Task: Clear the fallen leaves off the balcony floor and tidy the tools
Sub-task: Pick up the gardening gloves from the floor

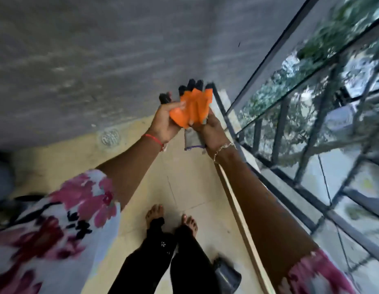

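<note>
Now, left hand [163,122]: I see it gripping the glove [192,107], thumb across the orange palm.
Right hand [207,127]: curled round the glove above its grey cuff.
Glove: held up over the floor [184,187], black fingertips pointing away.
Railing [279,132]: just right of the hands.
Pot [226,274]: on the floor, well apart.

An orange work glove [192,109] with black fingertips and a grey cuff edged in purple is held up between the left hand [163,122] and the right hand [209,126]. Its fingers point away from the person, and its cuff hangs down toward the floor. The orange fabric is creased, and motion blur hides whether a second glove lies behind it.
</note>
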Tool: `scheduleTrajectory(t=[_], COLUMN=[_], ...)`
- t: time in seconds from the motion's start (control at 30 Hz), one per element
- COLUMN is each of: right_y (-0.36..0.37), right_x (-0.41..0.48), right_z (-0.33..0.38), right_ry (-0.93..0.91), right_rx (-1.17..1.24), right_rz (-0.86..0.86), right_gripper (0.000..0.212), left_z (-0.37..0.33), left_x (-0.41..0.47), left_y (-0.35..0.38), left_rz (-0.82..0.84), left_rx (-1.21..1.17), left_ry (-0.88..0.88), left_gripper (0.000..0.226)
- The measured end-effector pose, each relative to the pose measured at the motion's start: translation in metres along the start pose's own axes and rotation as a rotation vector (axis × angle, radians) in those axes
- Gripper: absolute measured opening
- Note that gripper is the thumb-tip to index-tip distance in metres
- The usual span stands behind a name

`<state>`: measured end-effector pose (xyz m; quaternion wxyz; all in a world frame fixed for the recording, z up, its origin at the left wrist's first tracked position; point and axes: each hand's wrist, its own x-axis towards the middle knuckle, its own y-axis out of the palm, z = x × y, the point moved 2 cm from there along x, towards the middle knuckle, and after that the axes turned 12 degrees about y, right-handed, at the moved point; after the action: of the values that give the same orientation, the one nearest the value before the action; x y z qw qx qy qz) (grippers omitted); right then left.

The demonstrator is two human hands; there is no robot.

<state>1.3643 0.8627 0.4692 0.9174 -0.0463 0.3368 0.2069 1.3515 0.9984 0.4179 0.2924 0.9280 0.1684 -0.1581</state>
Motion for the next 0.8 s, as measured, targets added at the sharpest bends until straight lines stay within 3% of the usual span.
scheduleTrajectory(t=[0.03,0.1,0.23,0.3,0.4,0.6,0.8], right_y=[0.003,0.004,0.007,0.012,0.016,0.015,0.016], right_x=[-0.021,-0.075,-0.185,-0.242,-0.318,-0.442,-0.536], right_z=[0.025,0.078,0.161,0.185,0.200,0.155,0.050], right_ry=[-0.033,-0.109,-0.261,-0.307,-0.371,-0.490,-0.443], right_rx=[-0.044,-0.128,-0.155,-0.119,-0.060,-0.025,0.132], right_rz=[-0.010,-0.027,-0.053,-0.075,-0.111,-0.167,-0.478], right_gripper=[0.058,0.055,0.043,0.034,0.032,0.029,0.035], left_z=[-0.039,-0.097,-0.186,-0.207,-0.225,-0.216,-0.165], left_x=[-0.037,-0.060,-0.152,-0.200,-0.264,-0.388,-0.485], left_y=[0.044,0.077,0.131,0.148,0.169,0.195,0.206], left_rz=[-0.049,0.068,0.051,0.083,0.137,0.317,0.511], left_rx=[-0.048,-0.079,-0.036,-0.046,-0.068,-0.159,-0.042], left_ry=[0.031,0.116,0.318,0.312,0.328,0.376,0.218], left_gripper=[0.054,0.077,0.074,0.067,0.077,0.067,0.059])
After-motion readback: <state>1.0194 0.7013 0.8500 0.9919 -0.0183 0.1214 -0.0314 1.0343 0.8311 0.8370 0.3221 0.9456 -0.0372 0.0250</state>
